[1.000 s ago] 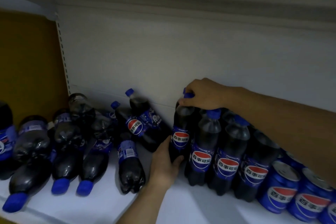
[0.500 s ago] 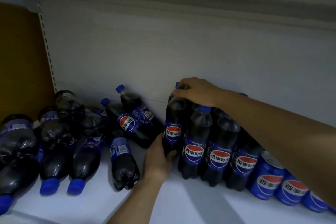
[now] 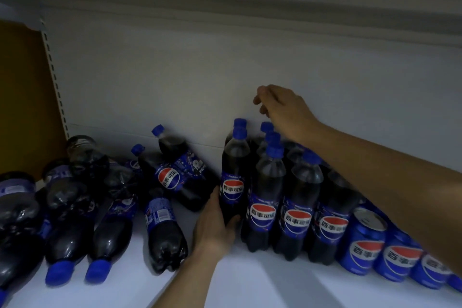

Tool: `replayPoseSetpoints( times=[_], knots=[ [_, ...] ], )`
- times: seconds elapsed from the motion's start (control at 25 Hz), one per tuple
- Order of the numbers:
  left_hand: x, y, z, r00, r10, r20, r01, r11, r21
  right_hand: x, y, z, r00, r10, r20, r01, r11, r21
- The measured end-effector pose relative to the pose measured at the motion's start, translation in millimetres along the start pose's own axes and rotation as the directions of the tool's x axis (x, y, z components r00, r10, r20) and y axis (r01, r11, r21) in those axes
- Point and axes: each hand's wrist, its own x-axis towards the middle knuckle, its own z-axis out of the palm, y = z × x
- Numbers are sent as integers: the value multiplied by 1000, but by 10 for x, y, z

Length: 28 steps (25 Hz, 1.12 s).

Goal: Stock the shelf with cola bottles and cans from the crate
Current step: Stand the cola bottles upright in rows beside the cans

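My right hand [image 3: 285, 110] is lifting clear of the bottle caps it was covering a moment ago; it is now hanging above the standing bottles in the centre-right of the frame, fingers loosely curled, holding nothing. My left hand [image 3: 215, 222] is staying low, in the lower middle of the frame, with thumb and fingers curling round the base of the upright bottle [image 3: 233, 182] at the left end of the standing group. That bottle is standing on the white shelf [image 3: 250, 282], touching its neighbours [image 3: 297, 207] to the right.

I am reading this as the bottle being set in place: the top no longer needs steadying, and only the base is being held or nudged square.

Further right, the cans [image 3: 367, 242] are sitting in a row along the shelf front. On the left side of the frame, a heap of fallen bottles [image 3: 112, 207] is lying on its sides, some with caps toward the shelf edge, two [image 3: 172, 170] leaning against the back panel. Those, I am judging, are needing to be stood up next. The crate is not showing in this view.
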Motion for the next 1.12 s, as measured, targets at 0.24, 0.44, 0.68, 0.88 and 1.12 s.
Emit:
replayPoseSetpoints(
  times=[0.24, 0.44, 0.68, 0.88, 1.12],
  knots=[
    [-42, 81, -9, 1000, -17, 21, 18, 998, -66, -449, 148, -369, 988, -91, -124, 72, 986, -147],
    [10, 125, -2, 998, -55, 23, 59, 969, -242, -1338, 432, -443, 866, -63, -496, 93, 995, 36],
    [-35, 216, -11, 997, 33, 68, -19, 981, -195, -1778, 814, -178, 823, -31, -567, 24, 1000, -19],
    [-94, 212, 3, 997, -44, 56, 56, 973, -224, -2291, 932, 190, 751, 44, -659, 54, 990, 127],
    [-565, 296, -50, 985, -121, -122, 90, 969, -232, -2641, 1125, 590, 849, 114, -516, -26, 984, 174]
  ],
)
